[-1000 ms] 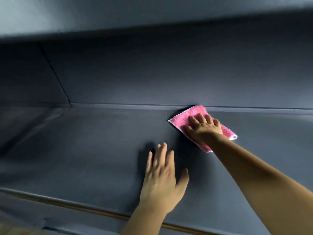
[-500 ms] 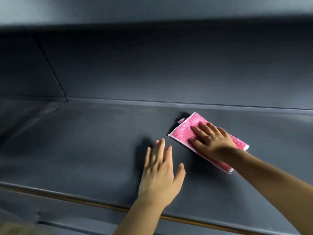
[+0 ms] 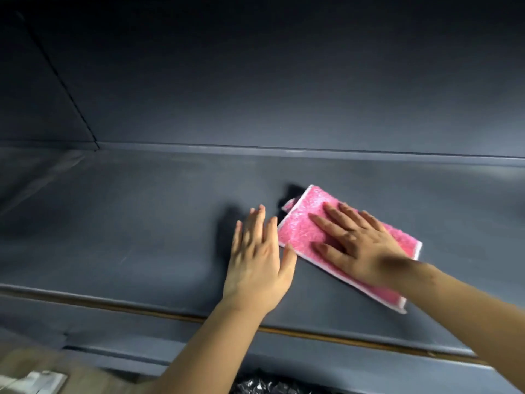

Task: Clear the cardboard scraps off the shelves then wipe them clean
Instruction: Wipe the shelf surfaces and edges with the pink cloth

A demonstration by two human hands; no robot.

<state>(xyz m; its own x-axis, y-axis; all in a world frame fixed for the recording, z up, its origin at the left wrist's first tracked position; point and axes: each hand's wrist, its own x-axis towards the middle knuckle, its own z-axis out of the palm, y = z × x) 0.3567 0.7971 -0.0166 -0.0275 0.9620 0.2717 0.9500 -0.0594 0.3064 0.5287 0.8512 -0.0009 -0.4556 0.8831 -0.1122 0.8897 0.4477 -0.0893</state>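
A folded pink cloth (image 3: 299, 231) lies flat on the dark grey shelf (image 3: 142, 223), right of centre. My right hand (image 3: 358, 243) presses down on it with straight, spread fingers. Just to its left, my left hand (image 3: 258, 263) rests flat on the bare shelf surface, fingers straight, its thumb close to the cloth's near edge. No cardboard scraps show on this shelf.
The shelf's back panel (image 3: 284, 95) rises behind the hands, with a vertical seam at the left. The front lip (image 3: 113, 305) has a brownish strip. Below it, a black plastic bag (image 3: 264, 386) and a pale floor patch (image 3: 34, 379) show.
My right hand has dragged the pink cloth from the shelf's back edge toward the front, fingers flattening out. The left hand stayed flat in place. The view tilted downward.
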